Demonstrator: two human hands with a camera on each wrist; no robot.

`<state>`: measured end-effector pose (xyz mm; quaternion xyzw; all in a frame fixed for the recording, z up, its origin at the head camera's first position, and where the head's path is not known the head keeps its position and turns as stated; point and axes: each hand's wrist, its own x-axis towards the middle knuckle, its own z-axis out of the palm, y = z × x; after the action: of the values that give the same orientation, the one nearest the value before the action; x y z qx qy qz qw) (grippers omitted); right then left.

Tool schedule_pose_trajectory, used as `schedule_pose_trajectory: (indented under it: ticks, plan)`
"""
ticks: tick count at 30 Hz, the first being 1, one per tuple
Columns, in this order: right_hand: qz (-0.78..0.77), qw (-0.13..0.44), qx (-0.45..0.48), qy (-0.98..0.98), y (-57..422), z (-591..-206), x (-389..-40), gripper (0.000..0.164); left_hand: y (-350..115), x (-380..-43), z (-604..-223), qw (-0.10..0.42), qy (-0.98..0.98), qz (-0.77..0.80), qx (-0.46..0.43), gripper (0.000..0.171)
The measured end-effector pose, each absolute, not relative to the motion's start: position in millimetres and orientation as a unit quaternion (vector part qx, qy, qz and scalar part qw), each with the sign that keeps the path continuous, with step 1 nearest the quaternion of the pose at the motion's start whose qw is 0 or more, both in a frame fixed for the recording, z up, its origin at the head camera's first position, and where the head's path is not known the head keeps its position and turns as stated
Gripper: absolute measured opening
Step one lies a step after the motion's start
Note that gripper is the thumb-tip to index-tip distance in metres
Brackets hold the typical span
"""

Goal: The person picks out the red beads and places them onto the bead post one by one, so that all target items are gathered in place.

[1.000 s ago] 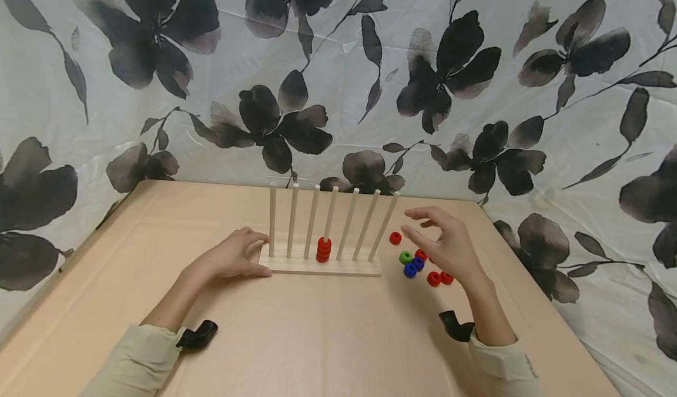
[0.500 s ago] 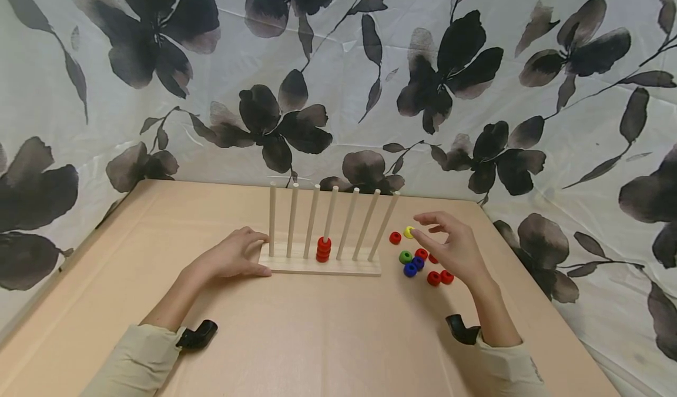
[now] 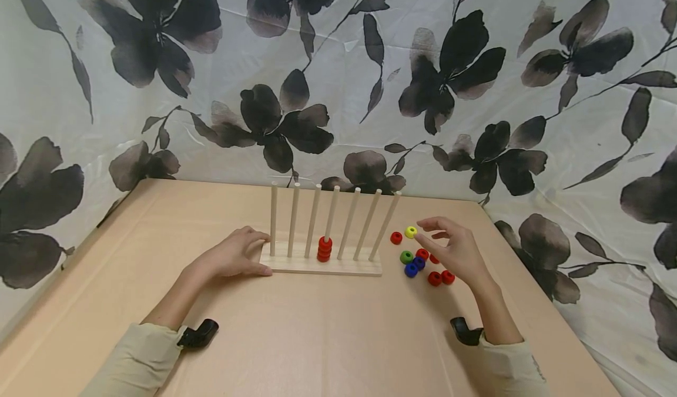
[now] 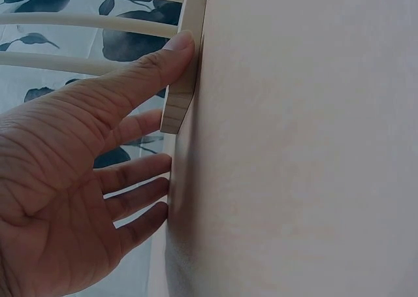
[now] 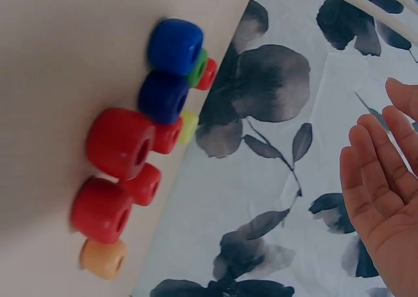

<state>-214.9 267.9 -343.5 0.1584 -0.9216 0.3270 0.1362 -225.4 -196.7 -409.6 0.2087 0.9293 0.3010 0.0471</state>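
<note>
My left hand point(image 3: 233, 256) pinches the left end of a wooden peg stand point(image 3: 296, 266), thumb in front and index finger behind. In the left wrist view the thumb presses the base point(image 4: 181, 94), while the other fingers are spread below it. Several red beads point(image 3: 325, 249) are stacked on the stand's middle peg. My right hand point(image 3: 456, 249) hovers above loose beads at the right, fingers loosely bent, holding nothing. Nearest its fingertips in the head view lies a yellow bead point(image 3: 411, 232). Around it are a green bead point(image 3: 406, 257), blue beads point(image 3: 411, 270) and red beads point(image 3: 435, 278).
An orange bead point(image 5: 104, 258) shows in the right wrist view; my hand hides it from the head camera. The pegs point(image 3: 384, 224) stand upright from the base. A floral cloth point(image 3: 344, 62) hangs behind the light wooden table point(image 3: 317, 338).
My right hand has shifted a little to the right and slightly down, uncovering the yellow bead and a red one. The left hand and the peg stand have stayed put.
</note>
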Motion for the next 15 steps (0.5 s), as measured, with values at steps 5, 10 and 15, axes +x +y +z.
schedule_pose_trajectory:
  ticks: [5,10,15]
  plan:
    - [0.326,0.123,0.151,-0.925,273.2,-350.1,-217.2,0.035,-195.9,-226.0,-409.5,0.046,0.929,0.297,0.214,0.077]
    - [0.335,0.117,0.16,-0.921,278.3,-355.8,-220.1,0.033,-196.1,-225.7,-408.4,0.048,0.929,0.298,0.213,0.077]
    - [0.329,0.101,0.172,-0.923,286.1,-361.8,-222.6,0.033,-196.2,-225.5,-408.8,0.051,0.93,0.298,0.21,0.078]
